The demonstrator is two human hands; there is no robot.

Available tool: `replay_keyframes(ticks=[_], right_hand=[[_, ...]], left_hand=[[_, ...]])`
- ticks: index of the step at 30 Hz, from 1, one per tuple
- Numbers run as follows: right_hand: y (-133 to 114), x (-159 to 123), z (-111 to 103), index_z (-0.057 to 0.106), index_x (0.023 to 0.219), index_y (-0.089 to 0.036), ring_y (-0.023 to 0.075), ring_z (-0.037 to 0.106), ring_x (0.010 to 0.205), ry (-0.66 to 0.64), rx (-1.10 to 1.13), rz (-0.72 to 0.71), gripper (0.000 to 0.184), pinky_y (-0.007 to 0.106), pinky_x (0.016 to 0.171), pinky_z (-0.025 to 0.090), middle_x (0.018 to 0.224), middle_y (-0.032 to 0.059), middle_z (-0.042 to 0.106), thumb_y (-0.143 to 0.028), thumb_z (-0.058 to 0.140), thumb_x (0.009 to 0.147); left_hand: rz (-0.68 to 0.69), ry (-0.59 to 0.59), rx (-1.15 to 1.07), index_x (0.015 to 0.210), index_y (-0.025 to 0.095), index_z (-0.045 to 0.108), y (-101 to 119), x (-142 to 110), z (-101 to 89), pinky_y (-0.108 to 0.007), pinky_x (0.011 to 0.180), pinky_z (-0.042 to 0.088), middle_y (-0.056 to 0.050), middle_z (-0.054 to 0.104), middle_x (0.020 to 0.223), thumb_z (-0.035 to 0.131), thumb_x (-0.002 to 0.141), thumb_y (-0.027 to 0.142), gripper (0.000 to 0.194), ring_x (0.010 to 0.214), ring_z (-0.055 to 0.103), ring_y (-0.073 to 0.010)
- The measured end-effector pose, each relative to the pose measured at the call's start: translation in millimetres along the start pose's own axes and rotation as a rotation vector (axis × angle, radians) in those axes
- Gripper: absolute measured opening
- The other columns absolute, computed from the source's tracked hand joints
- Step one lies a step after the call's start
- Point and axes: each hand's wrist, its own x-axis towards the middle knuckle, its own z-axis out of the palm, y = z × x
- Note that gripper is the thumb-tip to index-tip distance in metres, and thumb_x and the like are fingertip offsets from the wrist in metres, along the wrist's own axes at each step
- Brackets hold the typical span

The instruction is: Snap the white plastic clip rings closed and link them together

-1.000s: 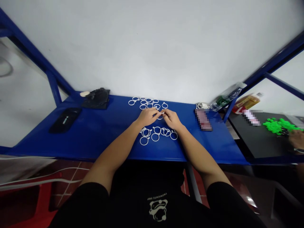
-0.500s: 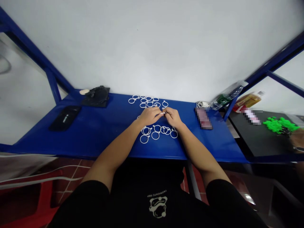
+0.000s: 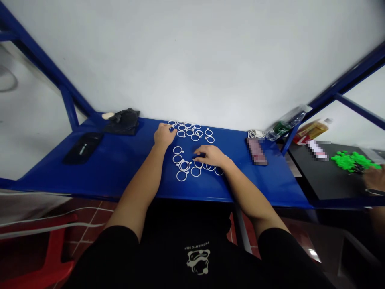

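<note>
Several thin white rings, each with a small tab like a curtain ring, lie in two groups on the blue table (image 3: 135, 164). My left hand (image 3: 164, 135) is at the left end of the far group (image 3: 189, 132), thumb and fingertips closed at a white ring (image 3: 172, 129) that is partly covered. My right hand (image 3: 212, 155) hovers over the near group, its thumb and forefinger apart above a ring (image 3: 197, 162). That hand and wrist cover parts of several rings. Left of it more rings (image 3: 181, 176) lie flat, some overlapping.
To the left are a black case (image 3: 84, 148) and a crumpled black bag (image 3: 122, 120). A phone (image 3: 256, 151), a coiled white cable (image 3: 256, 133) and a plastic bottle (image 3: 285, 124) are at right. Beyond, another person's hand (image 3: 373, 178) is beside green pieces (image 3: 351, 160) on a dark table.
My hands were together at mid-table around a small white piece. They have parted: the left went left to the far rings, the right came down over the near ones.
</note>
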Motion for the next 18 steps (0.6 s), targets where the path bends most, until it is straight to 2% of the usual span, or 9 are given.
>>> replay_keyframes(ticks=[3, 6, 10, 14, 16, 18], right_hand=[[1, 1, 2, 0.082, 0.109, -0.025, 0.0188, 0.072, 0.093, -0.081, -0.002, -0.03, 0.015, 0.031, 0.079, 0.05, 0.111, 0.0044, 0.077, -0.031, 0.079, 0.096], [4, 2, 3, 0.08, 0.098, -0.022, 0.0181, 0.07, 0.09, -0.064, -0.054, 0.007, 0.011, 0.03, 0.078, 0.048, 0.105, 0.0047, 0.077, -0.017, 0.071, 0.097], [7, 4, 3, 0.076, 0.099, -0.021, 0.0198, 0.068, 0.085, 0.144, -0.08, 0.141, 0.011, 0.032, 0.078, 0.048, 0.099, 0.0058, 0.078, -0.018, 0.066, 0.099], [13, 5, 2, 0.074, 0.099, -0.021, 0.0214, 0.069, 0.084, 0.43, -0.025, 0.2, 0.012, 0.034, 0.081, 0.052, 0.095, 0.007, 0.078, -0.023, 0.062, 0.101], [17, 5, 3, 0.074, 0.099, -0.022, 0.0215, 0.069, 0.084, 0.52, 0.01, 0.199, 0.013, 0.034, 0.082, 0.054, 0.096, 0.0074, 0.078, -0.026, 0.062, 0.102], [18, 3, 4, 0.074, 0.109, -0.022, 0.0204, 0.069, 0.079, 0.549, 0.064, 0.19, 0.015, 0.033, 0.078, 0.055, 0.095, 0.0063, 0.078, -0.03, 0.063, 0.102]], left_hand=[[0.001, -0.059, -0.002, 0.11, 0.013, 0.077, 7, -3, 1.5, -0.041, 0.091, 0.044, -0.013, 0.07, 0.111, 0.083, 0.095, 0.038, 0.031, 0.106, 0.059, -0.0261], [0.04, -0.107, -0.013, 0.119, 0.013, 0.077, 30, -8, -4.2, -0.041, 0.097, 0.046, -0.014, 0.072, 0.12, 0.077, 0.1, 0.032, 0.027, 0.104, 0.061, -0.0234], [0.241, -0.19, -0.095, 0.118, 0.018, 0.08, 65, -24, -9.0, -0.037, 0.092, 0.052, -0.009, 0.078, 0.108, 0.068, 0.105, 0.034, 0.023, 0.093, 0.067, -0.0204], [0.509, -0.377, -0.142, 0.113, 0.024, 0.081, 90, -46, 0.4, -0.035, 0.086, 0.054, -0.006, 0.08, 0.106, 0.064, 0.105, 0.035, 0.021, 0.095, 0.071, -0.0208], [0.559, -0.431, -0.122, 0.106, 0.023, 0.081, 96, -53, 6.4, -0.034, 0.082, 0.054, -0.005, 0.08, 0.102, 0.066, 0.102, 0.032, 0.017, 0.09, 0.072, -0.0206], [0.554, -0.422, -0.118, 0.105, 0.022, 0.08, 97, -56, 10.3, -0.034, 0.08, 0.053, -0.006, 0.08, 0.101, 0.063, 0.103, 0.027, 0.018, 0.088, 0.072, -0.0201]])
